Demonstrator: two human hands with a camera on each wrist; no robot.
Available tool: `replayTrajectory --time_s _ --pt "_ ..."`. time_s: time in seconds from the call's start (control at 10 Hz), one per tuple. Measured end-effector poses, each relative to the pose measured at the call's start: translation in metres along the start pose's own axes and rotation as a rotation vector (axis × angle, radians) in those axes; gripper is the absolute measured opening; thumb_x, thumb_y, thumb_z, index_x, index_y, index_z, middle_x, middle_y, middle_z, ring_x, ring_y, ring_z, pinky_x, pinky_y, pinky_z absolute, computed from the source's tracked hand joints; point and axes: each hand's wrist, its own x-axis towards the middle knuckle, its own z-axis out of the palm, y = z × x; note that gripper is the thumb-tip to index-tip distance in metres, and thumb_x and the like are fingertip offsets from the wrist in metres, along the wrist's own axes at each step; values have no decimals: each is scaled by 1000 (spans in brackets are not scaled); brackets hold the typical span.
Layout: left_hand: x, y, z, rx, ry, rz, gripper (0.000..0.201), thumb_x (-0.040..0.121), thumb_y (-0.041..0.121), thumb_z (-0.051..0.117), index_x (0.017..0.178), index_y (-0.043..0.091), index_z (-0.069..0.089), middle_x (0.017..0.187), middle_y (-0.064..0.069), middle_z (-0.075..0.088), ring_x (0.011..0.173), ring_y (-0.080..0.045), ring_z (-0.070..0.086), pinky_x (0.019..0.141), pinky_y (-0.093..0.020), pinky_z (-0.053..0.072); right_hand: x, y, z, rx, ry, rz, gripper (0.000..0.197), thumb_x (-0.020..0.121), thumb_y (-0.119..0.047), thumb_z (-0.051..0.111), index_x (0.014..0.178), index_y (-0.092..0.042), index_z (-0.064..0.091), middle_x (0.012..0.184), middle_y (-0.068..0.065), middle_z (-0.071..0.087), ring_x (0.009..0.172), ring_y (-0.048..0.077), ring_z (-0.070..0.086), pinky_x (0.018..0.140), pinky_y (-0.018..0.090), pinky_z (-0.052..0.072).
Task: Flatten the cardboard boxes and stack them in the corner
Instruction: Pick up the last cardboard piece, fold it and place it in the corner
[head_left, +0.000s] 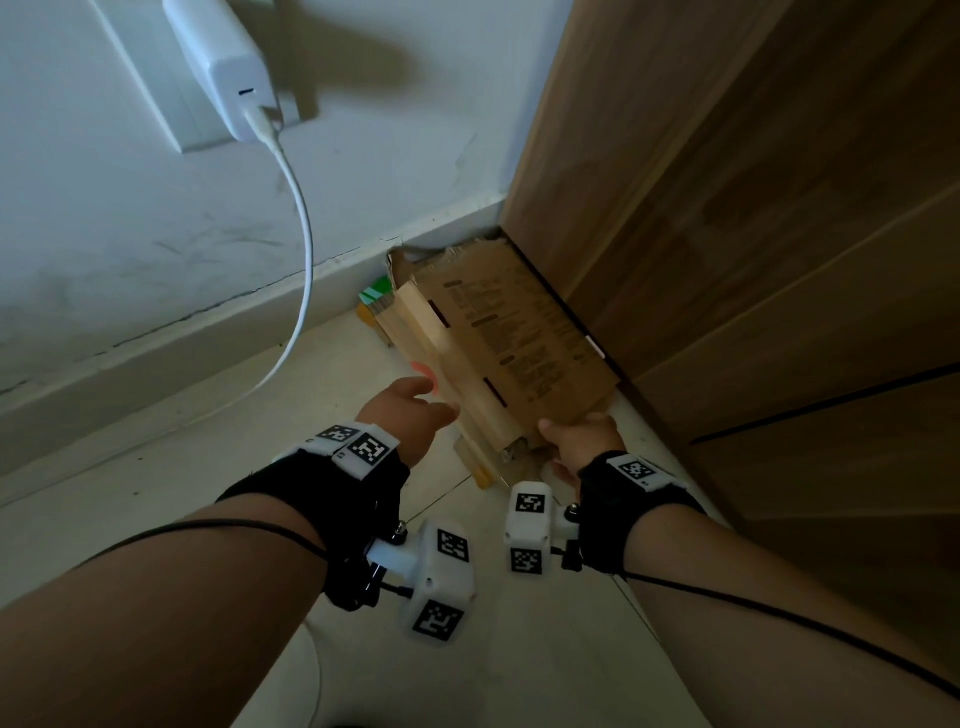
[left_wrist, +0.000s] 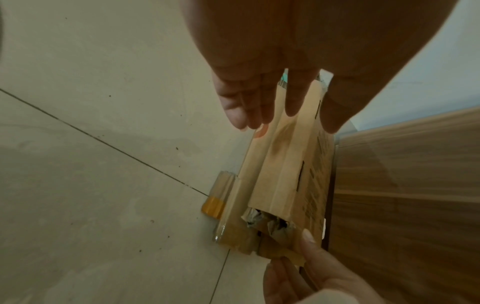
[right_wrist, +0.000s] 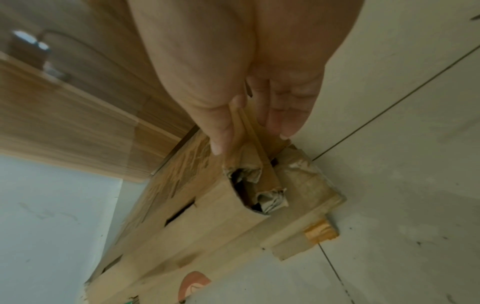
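Note:
A flattened brown cardboard box (head_left: 511, 332) with printed text lies on a low stack of flat cardboard (head_left: 382, 306) in the floor corner, between the white wall and the wooden cabinet. My right hand (head_left: 579, 441) pinches the box's near torn edge (right_wrist: 242, 131), thumb on top and fingers beneath. My left hand (head_left: 410, 410) hovers just left of the box with fingers straight and holds nothing; in the left wrist view its fingers (left_wrist: 249, 107) hang above the folded side panel (left_wrist: 275, 164). Crumpled tape (right_wrist: 272, 200) shows at the box's open end.
The wooden cabinet (head_left: 753, 249) closes off the right side. A white charger (head_left: 228, 67) sits in a wall socket at upper left, its cable (head_left: 301, 249) drooping to the tiled floor (head_left: 182, 467). A baseboard (head_left: 208, 332) runs along the wall.

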Motion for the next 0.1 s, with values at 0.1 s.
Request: replayTrajectory --time_s 0.1 --pt "-3 5 0 9 5 38 57 82 30 65 136 23 47 136 -7 54 123 -24 53 104 -39 46 -6 -1 -8 -32 25 -56 71 71 -33 75 131 -12 43 123 12 58 112 36 57 97 50 49"
